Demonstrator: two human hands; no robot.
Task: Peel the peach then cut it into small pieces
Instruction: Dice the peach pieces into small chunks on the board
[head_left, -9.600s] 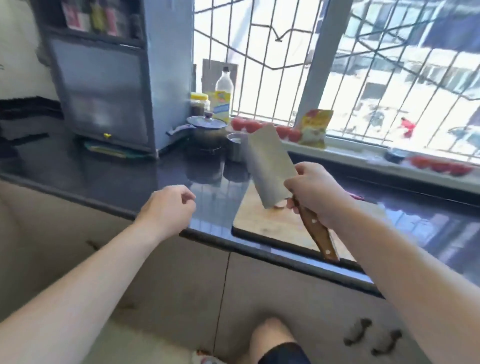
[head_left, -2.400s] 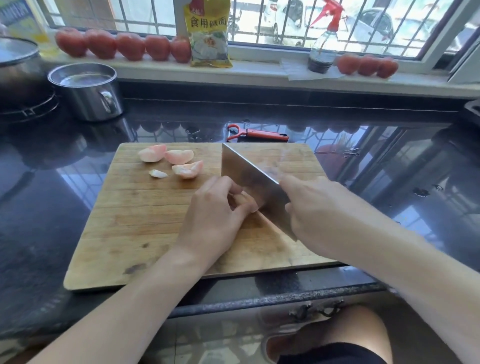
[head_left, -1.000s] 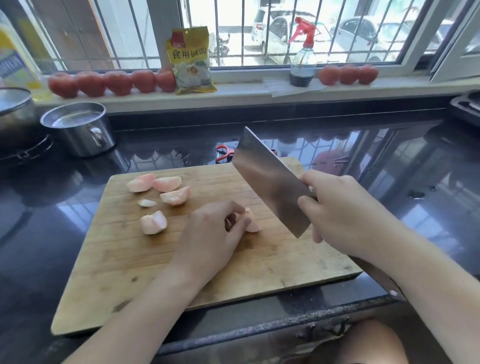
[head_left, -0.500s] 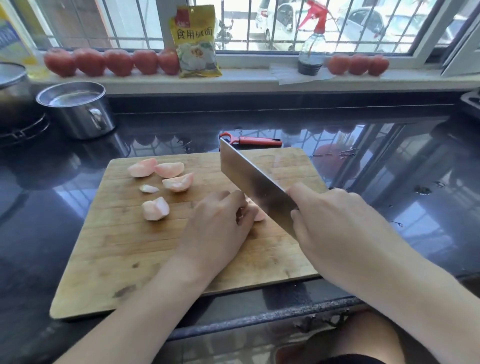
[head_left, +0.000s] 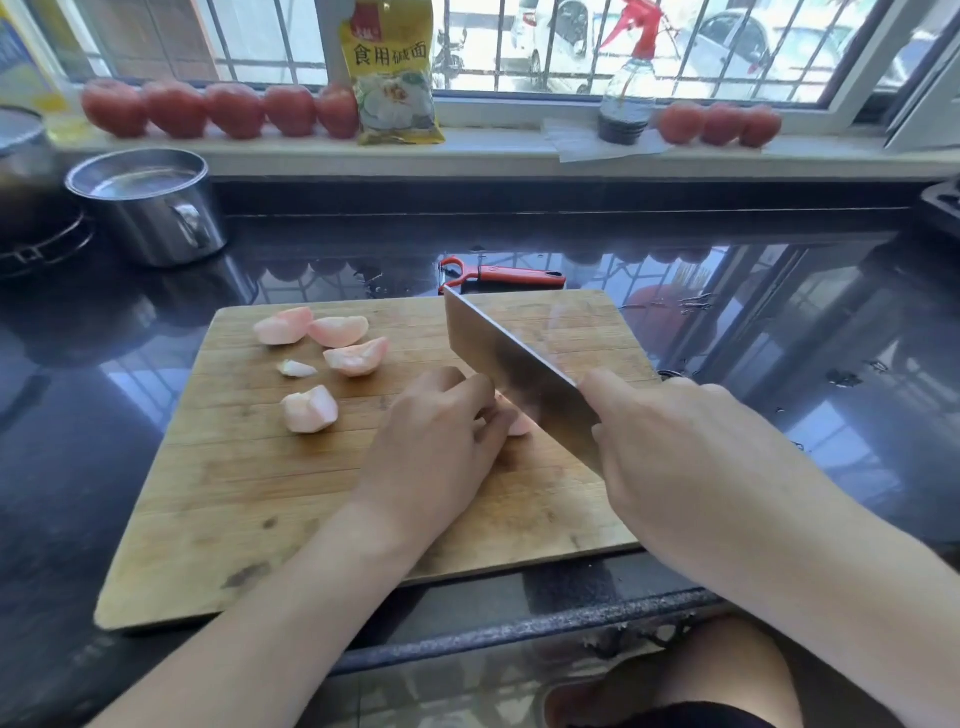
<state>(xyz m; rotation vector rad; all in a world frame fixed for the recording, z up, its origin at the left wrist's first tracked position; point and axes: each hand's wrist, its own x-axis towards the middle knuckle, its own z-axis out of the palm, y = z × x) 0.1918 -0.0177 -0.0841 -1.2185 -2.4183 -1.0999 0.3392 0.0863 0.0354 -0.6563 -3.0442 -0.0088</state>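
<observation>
Left hand (head_left: 441, 447) curls over a peach piece (head_left: 519, 425) mid-board, fingertips pinning it. Right hand (head_left: 670, 441) is wrapped around the cleaver (head_left: 514, 374), blade angled down against that piece, tip pointing to eleven o'clock. Five cut peach pieces (head_left: 311, 410) sit toward ten o'clock on the cutting board (head_left: 218, 509). A red peeler (head_left: 506, 274) lies just beyond the board at twelve.

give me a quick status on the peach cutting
Left hand steadies pale pink peach chunk; right hand grips broad steel cleaver on it. Nothing in the way.
</observation>
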